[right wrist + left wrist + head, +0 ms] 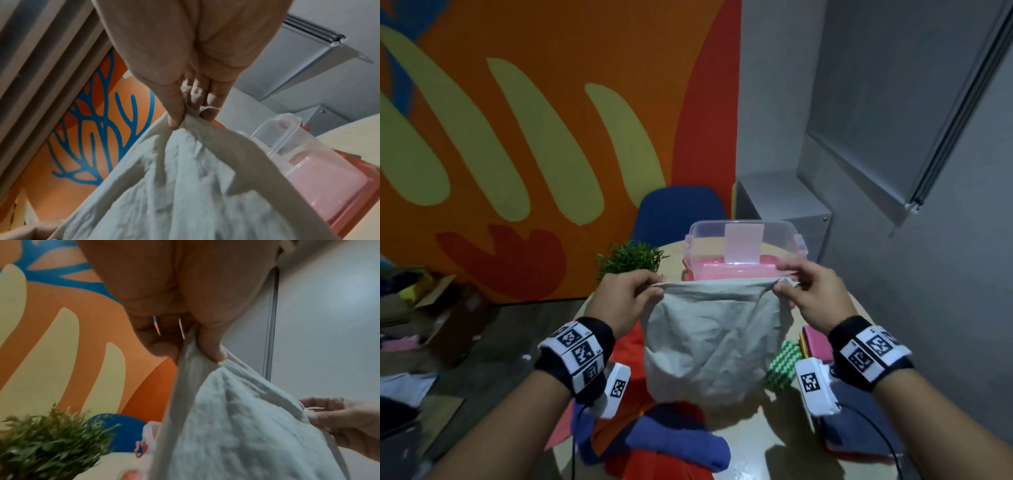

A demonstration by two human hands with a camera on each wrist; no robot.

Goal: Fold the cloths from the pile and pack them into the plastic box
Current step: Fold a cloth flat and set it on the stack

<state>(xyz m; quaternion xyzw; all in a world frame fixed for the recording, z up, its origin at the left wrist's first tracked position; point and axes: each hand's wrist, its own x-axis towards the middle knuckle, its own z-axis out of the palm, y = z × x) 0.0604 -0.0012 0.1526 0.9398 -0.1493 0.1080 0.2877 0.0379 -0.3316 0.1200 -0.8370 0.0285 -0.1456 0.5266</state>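
Nearest you, blue and red loose cloths (654,442) heap on the round pale bench (770,442). Above them hangs your pale grey crumpled cloth (709,346), top edge stretched level between both hands, long axis running left to right. Left hand (628,298) fingers (211,344) pinch one corner; right hand (810,291) fingers (174,112) pinch the other. Just beyond that edge sits the clear plastic box with pink contents (744,253), equally near either hand. Green plant (630,257) stands left of it.
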